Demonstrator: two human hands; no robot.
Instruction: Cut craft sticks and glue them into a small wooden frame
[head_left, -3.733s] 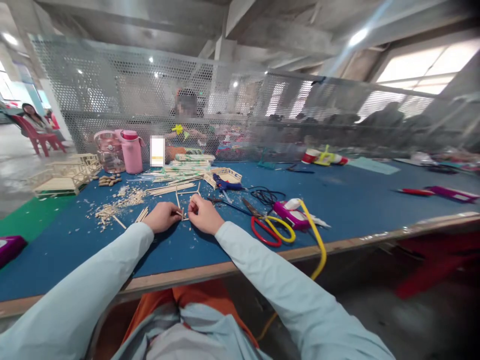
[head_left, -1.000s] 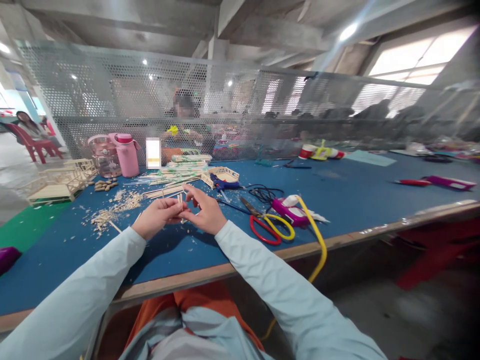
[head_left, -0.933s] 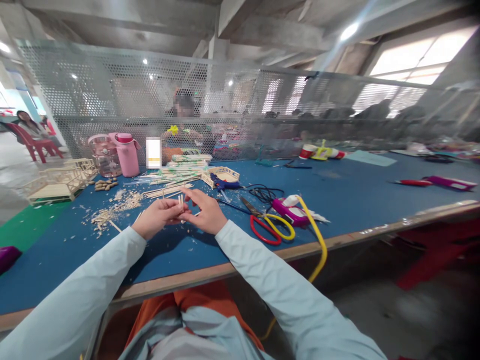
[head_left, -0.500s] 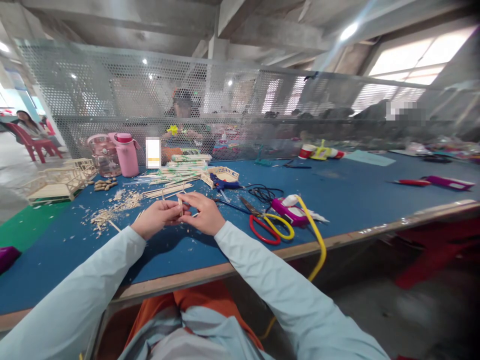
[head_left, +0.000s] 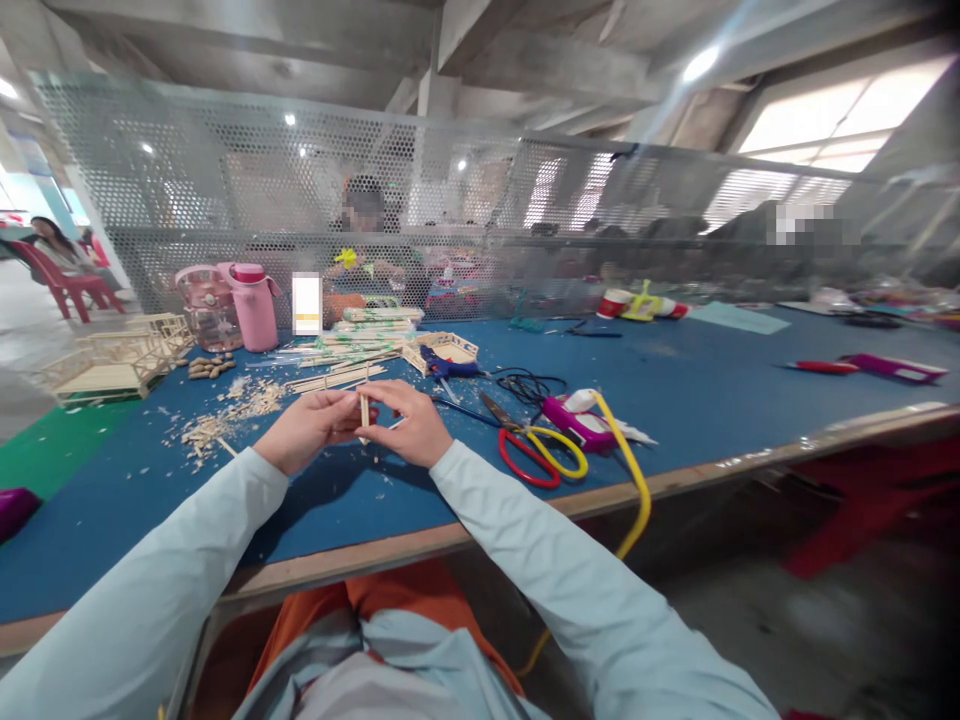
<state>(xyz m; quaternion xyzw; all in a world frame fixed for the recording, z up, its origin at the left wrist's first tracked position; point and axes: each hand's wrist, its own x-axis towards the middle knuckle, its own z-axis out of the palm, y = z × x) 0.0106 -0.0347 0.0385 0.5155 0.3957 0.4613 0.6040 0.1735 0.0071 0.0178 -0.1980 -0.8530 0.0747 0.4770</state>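
Observation:
My left hand [head_left: 309,428] and my right hand [head_left: 409,425] meet just above the blue table [head_left: 705,400], both pinching a small bundle of short wooden sticks [head_left: 364,411] held upright between the fingertips. Both hands are closed on the sticks. Pale blue sleeves cover my forearms. Behind the hands lie longer wooden sticks [head_left: 337,378] in loose rows.
Red and yellow scissors [head_left: 536,455], a purple glue gun [head_left: 581,420] with a yellow cord, and blue pliers [head_left: 448,366] lie to the right. Wood scraps [head_left: 225,415], a pink bottle [head_left: 253,306] and stick-built frames [head_left: 112,360] are at left. A person sits behind the mesh screen [head_left: 450,220].
The hands have lifted off the table with the sticks and now hold them upright; the right fingers have closed on the bundle.

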